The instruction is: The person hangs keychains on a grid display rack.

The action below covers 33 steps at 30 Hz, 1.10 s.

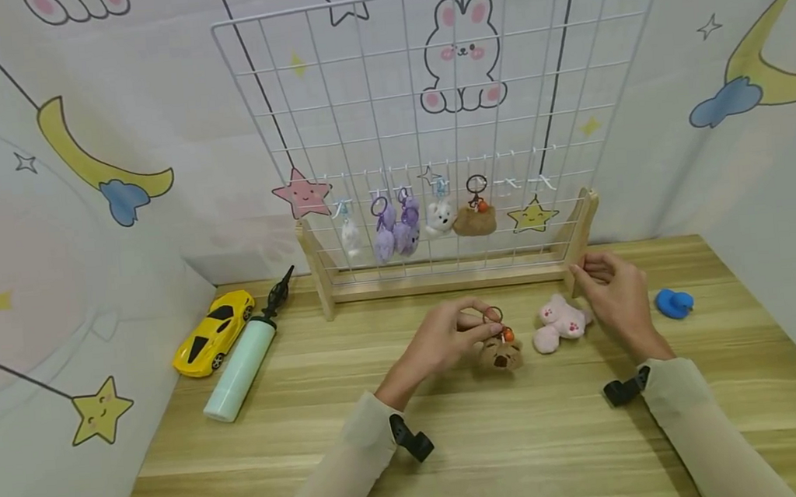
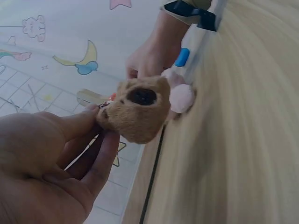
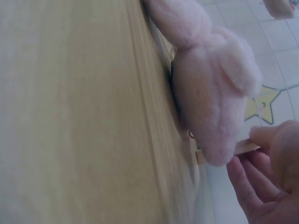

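Its ring [image 1: 492, 308] partly covered by the pinching left hand [image 1: 450, 336], a fuzzy, dark-nosed brown plush [image 1: 502, 356] hangs left of the pink plush [image 1: 562, 321]; the right hand's [image 1: 615, 298] hold, I cannot tell.

Brown plush keychain [image 1: 501, 354], perhaps bear-shaped

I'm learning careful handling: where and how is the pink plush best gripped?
Probably pinch the pink plush across its plump middle, from above and the right: it bulges up from the table, the right hand is nearby, and the brown plush flanks its left.
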### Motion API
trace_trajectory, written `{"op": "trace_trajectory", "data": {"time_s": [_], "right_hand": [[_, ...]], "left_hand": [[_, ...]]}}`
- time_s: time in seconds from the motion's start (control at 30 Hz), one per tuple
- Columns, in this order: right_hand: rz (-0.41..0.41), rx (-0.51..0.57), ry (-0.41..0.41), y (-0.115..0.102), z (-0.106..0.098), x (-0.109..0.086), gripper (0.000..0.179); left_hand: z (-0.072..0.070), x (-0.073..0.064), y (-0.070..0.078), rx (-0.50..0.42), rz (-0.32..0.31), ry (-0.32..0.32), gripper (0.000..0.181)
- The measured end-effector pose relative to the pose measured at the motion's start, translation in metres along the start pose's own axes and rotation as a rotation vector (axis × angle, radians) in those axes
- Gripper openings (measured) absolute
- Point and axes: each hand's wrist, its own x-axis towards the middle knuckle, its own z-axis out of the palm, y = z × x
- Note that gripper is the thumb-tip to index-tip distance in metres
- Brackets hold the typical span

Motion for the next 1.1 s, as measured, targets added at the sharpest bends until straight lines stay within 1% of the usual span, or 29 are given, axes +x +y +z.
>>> {"op": "trace_trajectory", "data": {"time_s": [0.1,0.17,0.27,0.43,0.47,0.6,0.77,0.87,0.97,1.1], "right_hand": [[0.003,0.009,0.0,0.002,-0.002,0.001,0.037],[-0.001,0.012,-0.009,0.001,-0.002,0.001,0.039],[-0.008,0.008,-0.008,0.001,-0.002,0.001,0.039],[-0.008,0.013,-0.013,0.001,-0.003,-0.001,0.039],[-0.008,0.016,-0.016,0.001,-0.003,-0.001,0.039],[-0.013,0.021,-0.022,0.001,-0.002,-0.001,0.039],[-0.022,0.014,-0.012,0.003,-0.001,0.0,0.037],[-0.023,0.009,-0.006,0.004,-0.001,0.0,0.036],[-0.023,0.009,0.0,0.003,0.0,0.0,0.036],[-0.017,0.008,0.0,0.003,-0.001,0.001,0.036]], "left_hand": [[-0.006,0.006,0.007,-0.028,0.056,0.02,0.012],[-0.01,0.008,0.013,-0.043,0.083,0.047,0.015],[-0.014,0.015,0.022,-0.094,0.118,0.076,0.021],[-0.013,0.028,0.039,-0.216,0.133,0.109,0.024],[-0.013,0.031,0.042,-0.235,0.126,0.122,0.025],[-0.01,0.042,0.052,-0.313,0.124,0.186,0.025],[-0.002,0.055,0.063,-0.411,0.121,0.285,0.026],[0.001,0.062,0.069,-0.46,0.123,0.327,0.027],[0.001,0.069,0.075,-0.49,0.131,0.347,0.027],[0.002,0.077,0.079,-0.493,0.144,0.369,0.025]]}}
